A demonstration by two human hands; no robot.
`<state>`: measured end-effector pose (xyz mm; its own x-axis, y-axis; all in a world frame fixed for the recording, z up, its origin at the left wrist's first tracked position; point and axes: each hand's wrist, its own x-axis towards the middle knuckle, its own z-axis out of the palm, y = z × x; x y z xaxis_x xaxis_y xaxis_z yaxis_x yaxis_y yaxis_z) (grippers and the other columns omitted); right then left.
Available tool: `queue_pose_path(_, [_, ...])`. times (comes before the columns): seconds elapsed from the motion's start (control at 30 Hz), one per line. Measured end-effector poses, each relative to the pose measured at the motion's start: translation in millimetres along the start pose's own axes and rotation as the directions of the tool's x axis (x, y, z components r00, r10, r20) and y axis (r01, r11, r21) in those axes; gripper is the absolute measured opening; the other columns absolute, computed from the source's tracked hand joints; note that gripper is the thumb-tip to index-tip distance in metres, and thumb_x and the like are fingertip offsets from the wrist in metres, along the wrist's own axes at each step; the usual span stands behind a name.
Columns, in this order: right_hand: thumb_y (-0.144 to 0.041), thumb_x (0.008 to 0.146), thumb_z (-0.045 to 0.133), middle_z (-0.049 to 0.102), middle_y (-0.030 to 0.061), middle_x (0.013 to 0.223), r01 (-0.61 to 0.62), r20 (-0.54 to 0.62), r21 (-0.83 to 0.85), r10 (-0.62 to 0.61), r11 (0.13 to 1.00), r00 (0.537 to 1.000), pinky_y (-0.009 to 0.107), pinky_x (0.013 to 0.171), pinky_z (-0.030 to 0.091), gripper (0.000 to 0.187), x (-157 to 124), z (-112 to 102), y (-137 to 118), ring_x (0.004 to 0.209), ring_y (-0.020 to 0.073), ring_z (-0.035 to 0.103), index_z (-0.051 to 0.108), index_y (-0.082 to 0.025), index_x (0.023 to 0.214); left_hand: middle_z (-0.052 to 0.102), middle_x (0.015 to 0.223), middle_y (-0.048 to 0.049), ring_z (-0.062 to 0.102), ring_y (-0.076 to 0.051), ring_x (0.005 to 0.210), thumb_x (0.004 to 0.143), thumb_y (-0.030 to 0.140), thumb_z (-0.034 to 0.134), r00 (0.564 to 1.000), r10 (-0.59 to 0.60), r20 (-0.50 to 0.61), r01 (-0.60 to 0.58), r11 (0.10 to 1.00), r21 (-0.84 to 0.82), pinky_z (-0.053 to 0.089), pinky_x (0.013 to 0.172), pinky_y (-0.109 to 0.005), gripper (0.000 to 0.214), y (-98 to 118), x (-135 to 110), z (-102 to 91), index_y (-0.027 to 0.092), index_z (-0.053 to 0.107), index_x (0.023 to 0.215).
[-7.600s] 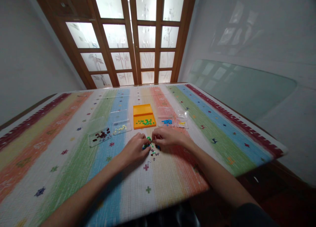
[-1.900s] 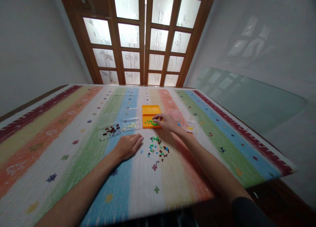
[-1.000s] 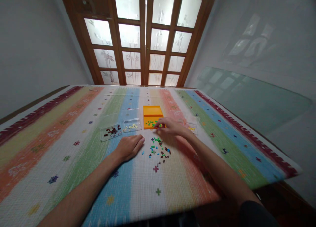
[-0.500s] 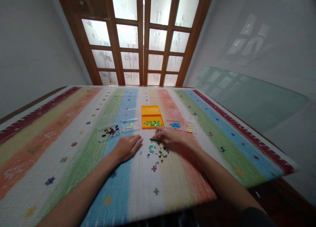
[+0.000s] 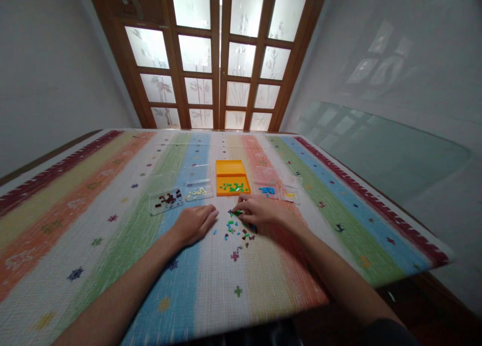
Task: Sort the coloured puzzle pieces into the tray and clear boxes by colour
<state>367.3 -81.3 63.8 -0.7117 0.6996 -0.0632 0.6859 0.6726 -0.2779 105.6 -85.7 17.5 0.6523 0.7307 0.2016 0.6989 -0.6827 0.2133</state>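
My right hand is over the loose pile, its fingers bent and pinched at a small green building block. Beneath and in front of it lie several tiny blue, green and brown building blocks, scattered on the cloth. Part of the pile is hidden under the palm. My left hand rests on the cloth left of the pile, fingers stretched forward and lying flat, with nothing visible in it. Just beyond both hands stands an open orange case with green blocks in its near half.
Clear plastic boxes flank the orange case: one with brown blocks and one with cream blocks on the left, one with blue blocks and one with yellow blocks on the right. A striped cloth covers the table.
The fingers of my right hand have drawn slightly right and curled more over the pile. My left hand stays where it was.
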Motion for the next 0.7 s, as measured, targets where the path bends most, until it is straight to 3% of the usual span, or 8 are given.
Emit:
queue_pose_path(0.3, [-0.018, 0.093, 0.060, 0.069, 0.0087, 0.094, -0.073, -0.037, -0.202, 0.067, 0.977, 0.997, 0.026, 0.065, 0.038, 0.015, 4.3, 2.0, -20.7, 0.080, 0.0174, 0.060, 0.074, -0.016, 0.099, 0.074, 0.088, -0.0074, 0.069, -0.021, 0.081, 0.108, 0.039, 0.026, 1.000, 0.004, -0.008, -0.004, 1.000, 0.011, 0.048, 0.071, -0.032, 0.041, 0.2, 0.0, 0.7, 0.019, 0.061, 0.097])
queue_pose_path(0.7, [-0.019, 0.093, 0.058, 0.070, 0.0141, 0.105, -0.085, -0.057, -0.319, 0.070, 0.944, 0.996, 0.031, 0.075, 0.046, 0.019, 12.1, 12.0, -26.5, 0.092, 0.0227, 0.063, 0.071, -0.012, 0.105, 0.074, 0.090, -0.0079, 0.069, -0.022, 0.082, 0.108, 0.038, 0.029, 1.000, -0.003, 0.009, 0.003, 1.000, -0.003, 0.047, 0.072, -0.032, 0.038, 1.3, 0.2, 0.4, 0.019, 0.060, 0.097])
